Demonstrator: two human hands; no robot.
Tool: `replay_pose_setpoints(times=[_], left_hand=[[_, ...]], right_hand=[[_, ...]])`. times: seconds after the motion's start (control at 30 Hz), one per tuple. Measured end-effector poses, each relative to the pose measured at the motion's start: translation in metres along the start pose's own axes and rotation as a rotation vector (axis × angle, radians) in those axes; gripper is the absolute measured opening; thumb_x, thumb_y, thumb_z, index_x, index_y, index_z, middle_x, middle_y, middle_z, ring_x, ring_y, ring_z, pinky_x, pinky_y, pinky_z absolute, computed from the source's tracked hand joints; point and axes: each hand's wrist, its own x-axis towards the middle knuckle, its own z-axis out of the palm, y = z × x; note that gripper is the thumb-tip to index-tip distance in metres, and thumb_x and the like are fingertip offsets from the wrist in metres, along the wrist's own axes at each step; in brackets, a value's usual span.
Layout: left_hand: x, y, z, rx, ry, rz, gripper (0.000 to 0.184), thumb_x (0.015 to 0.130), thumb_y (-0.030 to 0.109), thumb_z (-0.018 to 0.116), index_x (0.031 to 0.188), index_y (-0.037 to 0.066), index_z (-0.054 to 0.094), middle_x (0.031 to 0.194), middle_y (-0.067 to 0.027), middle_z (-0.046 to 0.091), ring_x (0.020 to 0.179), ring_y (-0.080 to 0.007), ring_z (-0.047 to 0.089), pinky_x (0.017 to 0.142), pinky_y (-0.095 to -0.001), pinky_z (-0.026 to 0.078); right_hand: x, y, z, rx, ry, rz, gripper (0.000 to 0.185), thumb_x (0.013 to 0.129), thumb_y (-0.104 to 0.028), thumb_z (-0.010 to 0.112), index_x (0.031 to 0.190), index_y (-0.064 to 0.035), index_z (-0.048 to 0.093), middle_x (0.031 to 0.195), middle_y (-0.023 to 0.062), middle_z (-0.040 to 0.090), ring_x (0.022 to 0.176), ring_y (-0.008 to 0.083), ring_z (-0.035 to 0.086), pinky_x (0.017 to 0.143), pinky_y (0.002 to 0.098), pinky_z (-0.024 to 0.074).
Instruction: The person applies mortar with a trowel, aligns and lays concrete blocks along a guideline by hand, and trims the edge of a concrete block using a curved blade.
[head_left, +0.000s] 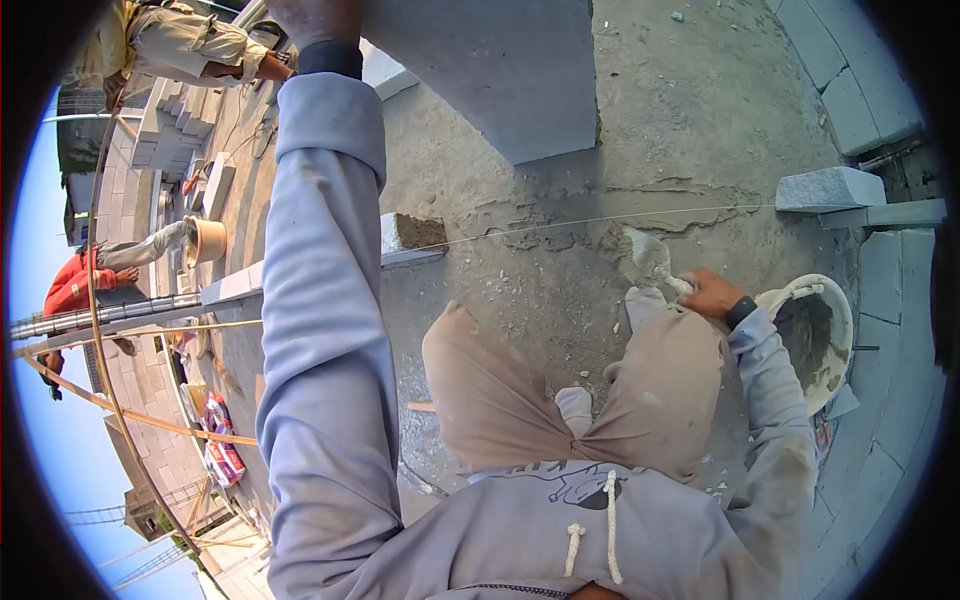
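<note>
My left hand (pixel 318 18), partly cut off by the top edge, is beside a large grey block (pixel 500 70); its fingers are hidden. At the right, my right hand (pixel 712 294) is closed round the handle of a trowel (pixel 648 256), whose blade has mortar on it and lies low over the floor. Rough mortar (pixel 560 228) is spread on the floor in a band along a taut string (pixel 600 218). A white bucket (pixel 840 310) of grey mortar stands just right of my right hand.
The string runs between a block (pixel 412 238) at the left and a block (pixel 828 190) at the right. Block walls (pixel 880 290) rise at the right edge. A person in red (pixel 72 285) and another person (pixel 190 45) are at the left, near a tan bucket (pixel 206 241).
</note>
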Motion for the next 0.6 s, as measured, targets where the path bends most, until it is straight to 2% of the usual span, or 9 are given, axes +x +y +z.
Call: replay_pose_setpoints(times=[0.07,0.13,0.2,0.27,0.3,0.4,0.47,0.53,0.6], left_hand=[[0.001,0.002,0.001,0.001,0.004,-0.002,0.032,0.087,0.027,0.055,0.099,-0.001,0.065,0.093,-0.0066,0.063,0.087,-0.0137,0.054,0.080,-0.0256,0.042],[-0.001,0.004,0.003,0.006,0.018,0.009,0.034,0.087,0.028,0.054,0.100,-0.001,0.065,0.094,-0.0068,0.063,0.087,-0.0141,0.054,0.081,-0.0260,0.041],[-0.003,0.000,0.005,-0.026,-0.015,0.003,0.036,0.088,0.031,0.053,0.101,0.000,0.066,0.095,-0.0075,0.063,0.090,-0.0152,0.054,0.084,-0.0274,0.041],[-0.003,-0.006,-0.004,-0.044,-0.030,-0.008,0.039,0.088,0.034,0.053,0.102,0.001,0.066,0.097,-0.0083,0.063,0.093,-0.0164,0.055,0.086,-0.0287,0.040],[0.004,-0.015,-0.010,0.137,-0.041,0.243,0.042,0.089,0.037,0.051,0.104,0.000,0.065,0.099,-0.0093,0.063,0.094,-0.0174,0.056,0.087,-0.0295,0.041],[-0.001,-0.003,-0.009,-0.077,-0.122,-0.030,0.045,0.090,0.038,0.049,0.106,-0.001,0.064,0.100,-0.0104,0.063,0.095,-0.0190,0.057,0.088,-0.0305,0.042],[0.039,-0.049,-0.046,-0.785,-0.193,-0.464,0.045,0.090,0.038,0.049,0.108,-0.001,0.063,0.101,-0.0110,0.063,0.095,-0.0198,0.057,0.089,-0.0311,0.042],[0.034,-0.033,-0.037,-0.803,-0.198,-0.455,0.047,0.090,0.038,0.049,0.111,-0.001,0.062,0.102,-0.0118,0.063,0.095,-0.0205,0.057,0.089,-0.0315,0.042],[0.003,-0.005,-0.010,-0.125,-0.150,0.003,0.049,0.090,0.039,0.049,0.116,-0.001,0.060,0.105,-0.0128,0.063,0.096,-0.0211,0.058,0.089,-0.0317,0.043]], right_hand=[[0.068,-0.025,0.028,-0.260,0.053,-0.146,0.033,0.070,-0.026,0.062,0.093,-0.0024,0.062,0.087,0.0233,0.065,0.087,0.0369,0.063,0.079,0.0447,0.0498],[0.114,-0.063,0.055,-0.395,0.127,-0.216,0.036,0.069,-0.025,0.063,0.098,-0.0033,0.061,0.092,0.0229,0.065,0.088,0.0365,0.063,0.081,0.0446,0.0495],[0.162,-0.077,0.082,-0.503,0.314,-0.555,0.034,0.070,-0.019,0.063,0.100,-0.0036,0.060,0.092,0.0205,0.064,0.088,0.0366,0.063,0.079,0.0459,0.0501],[0.190,-0.096,0.104,-0.526,0.337,-0.622,0.023,0.075,-0.013,0.060,0.096,-0.0043,0.060,0.090,0.0179,0.063,0.087,0.0329,0.064,0.074,0.0431,0.0521],[0.202,-0.105,0.117,-0.627,0.347,-0.622,0.020,0.076,-0.012,0.059,0.095,-0.0043,0.060,0.089,0.0166,0.063,0.087,0.0314,0.064,0.073,0.0415,0.0525],[0.223,-0.118,0.136,-0.837,0.411,-0.635,0.016,0.080,-0.011,0.056,0.093,-0.0042,0.060,0.086,0.0136,0.062,0.085,0.0274,0.064,0.069,0.0371,0.0533],[0.219,-0.118,0.144,-0.850,0.462,-0.687,0.016,0.081,-0.012,0.055,0.093,-0.0038,0.060,0.087,0.0126,0.062,0.084,0.0255,0.064,0.068,0.0350,0.0531],[0.216,-0.124,0.145,-0.861,0.422,-0.641,0.017,0.080,-0.013,0.055,0.093,-0.0030,0.060,0.087,0.0124,0.062,0.083,0.0257,0.064,0.067,0.0354,0.0530],[0.216,-0.127,0.147,-0.859,0.408,-0.634,0.017,0.080,-0.013,0.056,0.094,-0.0026,0.060,0.087,0.0127,0.062,0.082,0.0258,0.064,0.066,0.0354,0.0529]])
